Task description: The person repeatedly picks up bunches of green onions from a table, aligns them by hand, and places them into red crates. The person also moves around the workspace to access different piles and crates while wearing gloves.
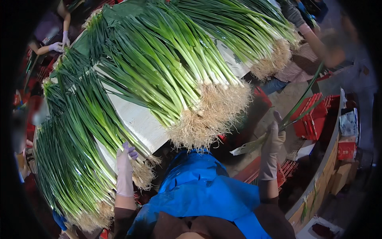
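Writing: a red box is sitting right of the right grip, showing pale printing too small to make out.

Right grip, gloved, is closing around one green onion, roughly mid-length. Onion is lying slantwise through it: white end is pointing left and slightly toward the wearer, leaves are pointing up-right, away from the grip. Red crate is standing just beyond it, to the right.

Left grip, gloved, is touching stalks near the root ends of the left pile; can't tell if it's grasping any.

Middle pile is lying on the desk between and beyond both grips, roots pointing toward the wearer, leaves away, long axis slanting far-left to near-right. Far pile is lying past the right grip, slanting likewise. Blue apron is showing between the grips.
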{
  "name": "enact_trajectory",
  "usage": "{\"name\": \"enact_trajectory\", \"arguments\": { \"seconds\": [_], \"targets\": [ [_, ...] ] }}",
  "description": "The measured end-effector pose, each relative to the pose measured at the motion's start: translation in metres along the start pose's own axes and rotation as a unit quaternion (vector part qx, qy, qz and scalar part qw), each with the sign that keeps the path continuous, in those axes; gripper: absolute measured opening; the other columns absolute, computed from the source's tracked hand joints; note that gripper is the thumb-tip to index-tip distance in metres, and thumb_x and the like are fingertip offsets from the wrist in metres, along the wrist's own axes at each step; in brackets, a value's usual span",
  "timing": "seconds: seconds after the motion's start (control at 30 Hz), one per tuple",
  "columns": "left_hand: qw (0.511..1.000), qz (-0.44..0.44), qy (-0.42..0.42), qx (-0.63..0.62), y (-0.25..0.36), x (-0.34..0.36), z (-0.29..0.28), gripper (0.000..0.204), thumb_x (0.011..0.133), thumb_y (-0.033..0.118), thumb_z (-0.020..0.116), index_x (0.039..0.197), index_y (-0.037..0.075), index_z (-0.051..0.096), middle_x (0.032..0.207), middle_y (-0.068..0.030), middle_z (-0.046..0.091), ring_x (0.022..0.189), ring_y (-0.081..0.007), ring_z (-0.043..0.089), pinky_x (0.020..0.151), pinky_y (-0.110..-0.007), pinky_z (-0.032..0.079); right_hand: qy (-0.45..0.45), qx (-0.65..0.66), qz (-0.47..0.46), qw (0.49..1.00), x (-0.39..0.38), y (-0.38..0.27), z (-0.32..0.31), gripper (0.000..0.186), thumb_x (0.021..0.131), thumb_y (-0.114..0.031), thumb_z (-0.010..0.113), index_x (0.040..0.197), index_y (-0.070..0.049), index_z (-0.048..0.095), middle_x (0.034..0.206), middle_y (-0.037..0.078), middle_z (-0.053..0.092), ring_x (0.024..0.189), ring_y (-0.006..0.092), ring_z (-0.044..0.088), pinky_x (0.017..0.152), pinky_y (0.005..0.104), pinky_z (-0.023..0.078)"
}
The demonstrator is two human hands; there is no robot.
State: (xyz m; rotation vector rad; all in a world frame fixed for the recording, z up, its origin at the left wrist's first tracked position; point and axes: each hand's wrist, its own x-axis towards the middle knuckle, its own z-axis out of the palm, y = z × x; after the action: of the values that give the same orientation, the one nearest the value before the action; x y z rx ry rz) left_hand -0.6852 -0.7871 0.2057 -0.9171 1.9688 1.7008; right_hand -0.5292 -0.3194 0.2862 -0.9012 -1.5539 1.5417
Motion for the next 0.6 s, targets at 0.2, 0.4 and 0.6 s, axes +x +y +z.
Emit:
{"name": "enact_trajectory", "arguments": {
  "seconds": [0.2, 0.4, 0.6],
  "targets": [
    [0.996, 0.000, 0.058, 0.068, 0.008, -0.003, -0.009, 0.050, 0.097, 0.033, 0.052, 0.130, -0.002, 0.038, 0.090, -0.0143, 0.067, 0.063, -0.0158, 0.060, 0.054, -0.029, 0.050, -0.037, -0.335, 0.303, 0.892, 0.101, 0.170, -0.101, 0.067, 0.079, -0.045, 0.073, 0.126, -0.001, 0.055, 0.108, 0.011, 0.063, 0.089, 0.0184, 0.059, 0.078, 0.0310, 0.048],
    [0.966, 0.096, 0.170, 0.169, -0.001, -0.039, -0.025, 0.055, 0.092, 0.022, 0.053, 0.138, -0.001, 0.036, 0.120, -0.0254, 0.057, 0.107, -0.0334, 0.060, 0.091, -0.039, 0.048, -0.127, -0.188, 0.103, 0.968, 0.152, 0.171, -0.089, 0.050, 0.091, -0.018, 0.063, 0.131, 0.007, 0.045, 0.124, 0.016, 0.055, 0.107, 0.0193, 0.055, 0.093, 0.0296, 0.044],
    [0.938, 0.119, 0.188, 0.266, -0.025, -0.058, -0.037, 0.050, 0.085, 0.030, 0.059, 0.129, 0.007, 0.050, 0.107, -0.0224, 0.064, 0.096, -0.0367, 0.063, 0.085, -0.041, 0.049, -0.199, -0.173, -0.096, 0.960, 0.116, 0.033, 0.026, 0.046, 0.097, -0.016, 0.050, 0.137, 0.003, 0.038, 0.134, 0.016, 0.048, 0.116, 0.0192, 0.050, 0.092, 0.0296, 0.045]
  ]
}}
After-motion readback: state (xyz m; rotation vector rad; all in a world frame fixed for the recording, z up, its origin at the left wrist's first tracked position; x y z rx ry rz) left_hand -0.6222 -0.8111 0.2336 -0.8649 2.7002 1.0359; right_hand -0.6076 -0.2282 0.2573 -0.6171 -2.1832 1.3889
